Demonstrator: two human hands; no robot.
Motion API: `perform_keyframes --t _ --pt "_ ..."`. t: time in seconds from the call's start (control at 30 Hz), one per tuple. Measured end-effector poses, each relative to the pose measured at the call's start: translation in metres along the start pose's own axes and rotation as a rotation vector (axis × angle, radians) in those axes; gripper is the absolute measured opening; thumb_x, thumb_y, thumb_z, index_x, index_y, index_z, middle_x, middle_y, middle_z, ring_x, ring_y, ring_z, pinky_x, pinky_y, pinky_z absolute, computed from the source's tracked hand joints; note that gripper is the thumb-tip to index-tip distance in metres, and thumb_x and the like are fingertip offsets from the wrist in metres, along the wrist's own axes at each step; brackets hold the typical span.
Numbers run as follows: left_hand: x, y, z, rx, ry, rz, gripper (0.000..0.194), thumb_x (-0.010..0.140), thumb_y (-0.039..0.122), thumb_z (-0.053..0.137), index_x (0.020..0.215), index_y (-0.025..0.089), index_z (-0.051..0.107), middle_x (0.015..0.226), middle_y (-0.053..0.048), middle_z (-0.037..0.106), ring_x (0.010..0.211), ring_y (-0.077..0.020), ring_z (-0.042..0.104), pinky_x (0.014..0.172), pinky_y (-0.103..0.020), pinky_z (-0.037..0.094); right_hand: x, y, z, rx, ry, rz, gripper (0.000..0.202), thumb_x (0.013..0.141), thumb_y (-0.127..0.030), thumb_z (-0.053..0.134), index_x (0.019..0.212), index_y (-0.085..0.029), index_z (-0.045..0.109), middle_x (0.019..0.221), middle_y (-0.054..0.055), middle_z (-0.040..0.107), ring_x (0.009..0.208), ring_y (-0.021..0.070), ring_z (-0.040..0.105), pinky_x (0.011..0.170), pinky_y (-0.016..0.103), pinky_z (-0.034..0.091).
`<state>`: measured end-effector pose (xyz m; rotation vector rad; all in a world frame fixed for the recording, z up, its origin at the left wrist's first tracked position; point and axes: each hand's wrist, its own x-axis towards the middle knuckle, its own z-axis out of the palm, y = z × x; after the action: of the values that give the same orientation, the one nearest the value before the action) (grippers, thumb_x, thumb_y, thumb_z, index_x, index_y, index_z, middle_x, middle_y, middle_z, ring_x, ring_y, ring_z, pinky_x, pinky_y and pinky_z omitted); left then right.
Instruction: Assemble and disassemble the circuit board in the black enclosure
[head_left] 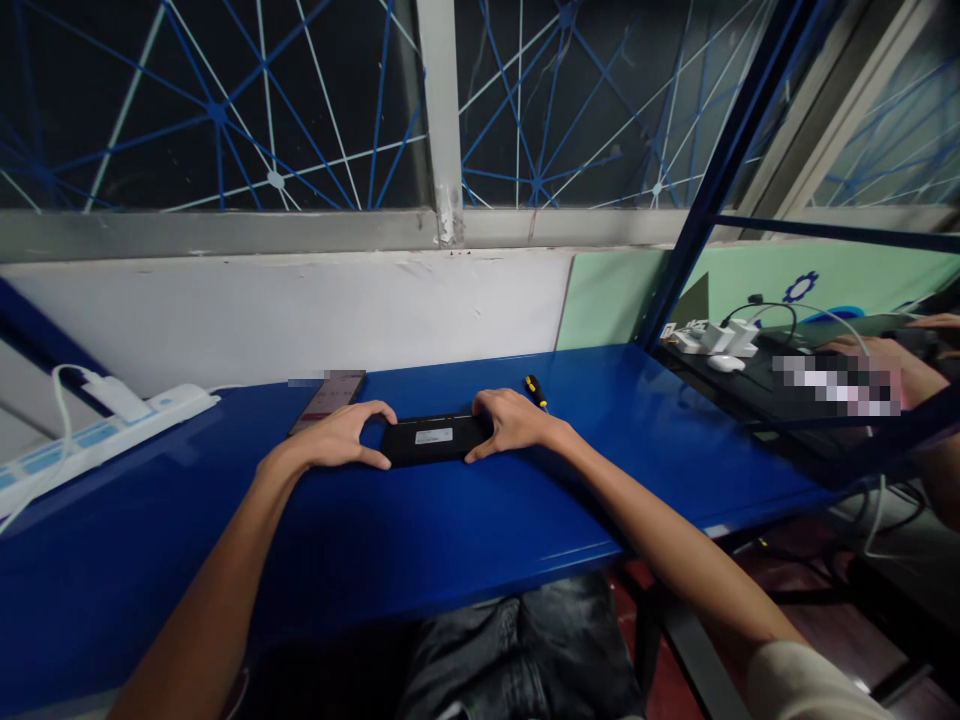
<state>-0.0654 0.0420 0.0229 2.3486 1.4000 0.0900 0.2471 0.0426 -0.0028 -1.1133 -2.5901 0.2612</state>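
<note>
A flat black rectangular box (405, 442) lies between my hands at the middle of the blue table; its exact kind cannot be made out. On its upper face is a small pale label (433, 436). My left hand (341, 436) holds the left end, thumb at the near corner and fingers at the far one. Around the right end curl the thumb and fingers of my right hand (514, 422). Beyond my right hand lies a black and yellow screwdriver (534, 391). A phone (334, 396) rests partly behind my left hand.
The blue table (337, 540) meets a white wall panel at the back. A white power strip (142, 425) with a plugged-in cable lies at the left. Right of a blue frame post (694, 235) are chargers (731, 338), cables and another person's hand (892, 365).
</note>
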Motion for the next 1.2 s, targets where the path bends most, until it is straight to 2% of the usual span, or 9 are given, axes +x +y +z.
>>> perform_keyframes --t 0.2,0.53,0.63,0.7,0.8,0.87,0.93,1.03,1.2 --pt "0.002 -0.001 0.000 -0.100 0.012 0.102 0.054 0.067 0.040 0.076 0.111 0.021 0.051 0.121 -0.011 0.057 0.116 -0.0293 0.053 0.093 -0.038 0.041 -0.001 -0.003 -0.002 0.015 0.009 0.004 0.068 0.061 -0.066 0.075 0.103 -0.017 0.051 0.082 0.005 0.061 0.071 0.0216 0.056 0.059 0.027 0.032" --pt "-0.002 0.002 -0.001 -0.091 0.025 0.104 0.069 0.067 0.041 0.073 0.128 0.022 0.049 0.124 -0.013 0.059 0.115 -0.0297 0.056 0.092 -0.040 0.044 -0.001 0.002 -0.005 0.105 0.100 -0.053 0.079 0.064 -0.069 0.071 0.121 -0.018 0.050 0.106 0.012 0.066 0.095 0.0274 0.062 0.078 0.035 0.045" --pt "-0.006 0.006 -0.003 -0.042 0.025 0.087 0.079 0.068 0.044 0.073 0.138 0.025 0.043 0.123 -0.012 0.061 0.115 -0.0312 0.057 0.092 -0.041 0.043 -0.005 0.016 -0.022 0.066 0.272 0.080 0.060 0.079 -0.066 0.059 0.116 -0.020 0.055 0.112 0.010 0.065 0.100 0.0249 0.062 0.082 0.034 0.046" --pt "-0.007 0.008 -0.003 0.000 0.040 0.068 0.081 0.069 0.049 0.072 0.141 0.028 0.041 0.123 -0.011 0.062 0.113 -0.0326 0.058 0.091 -0.043 0.044 -0.010 0.031 -0.032 -0.049 0.364 0.291 0.048 0.085 -0.061 0.054 0.108 -0.019 0.059 0.110 0.011 0.066 0.094 0.0245 0.064 0.078 0.033 0.046" --pt "-0.005 0.013 0.001 0.024 0.093 0.093 0.079 0.073 0.057 0.067 0.142 0.031 0.041 0.130 -0.011 0.058 0.116 -0.0342 0.056 0.093 -0.046 0.043 -0.015 0.056 -0.036 -0.205 0.311 0.617 0.054 0.080 -0.063 0.059 0.109 -0.017 0.060 0.102 0.015 0.069 0.089 0.0290 0.066 0.072 0.034 0.047" --pt "-0.001 0.018 0.008 0.043 0.139 0.132 0.077 0.074 0.060 0.066 0.141 0.031 0.042 0.135 -0.012 0.055 0.122 -0.0362 0.051 0.095 -0.048 0.042 -0.017 0.070 -0.032 -0.207 0.213 0.711 0.062 0.074 -0.069 0.061 0.108 -0.017 0.062 0.099 0.016 0.070 0.093 0.0320 0.066 0.071 0.035 0.047" --pt "0.004 0.026 0.018 0.072 0.170 0.142 0.075 0.074 0.062 0.065 0.140 0.033 0.044 0.138 -0.011 0.051 0.122 -0.0369 0.050 0.093 -0.049 0.043 -0.016 0.078 -0.025 -0.135 0.149 0.745 0.060 0.069 -0.067 0.067 0.101 -0.016 0.065 0.098 0.017 0.071 0.092 0.0324 0.066 0.069 0.034 0.048" --pt "0.012 0.042 0.035 0.099 0.215 0.154 0.073 0.075 0.065 0.064 0.138 0.033 0.046 0.138 -0.011 0.051 0.117 -0.0356 0.053 0.090 -0.047 0.045 -0.013 0.083 -0.019 0.002 0.129 0.753 0.039 0.066 -0.048 0.077 0.087 -0.016 0.069 0.082 0.014 0.073 0.080 0.0293 0.069 0.064 0.032 0.048" --pt "0.022 0.060 0.061 0.148 0.320 0.248 0.056 0.084 0.059 0.059 0.131 0.028 0.053 0.135 -0.009 0.053 0.119 -0.0319 0.051 0.099 -0.047 0.038 -0.009 0.080 -0.025 0.106 0.272 0.691 0.026 0.082 -0.039 0.063 0.092 -0.016 0.068 0.071 0.008 0.072 0.066 0.0198 0.069 0.060 0.025 0.049"
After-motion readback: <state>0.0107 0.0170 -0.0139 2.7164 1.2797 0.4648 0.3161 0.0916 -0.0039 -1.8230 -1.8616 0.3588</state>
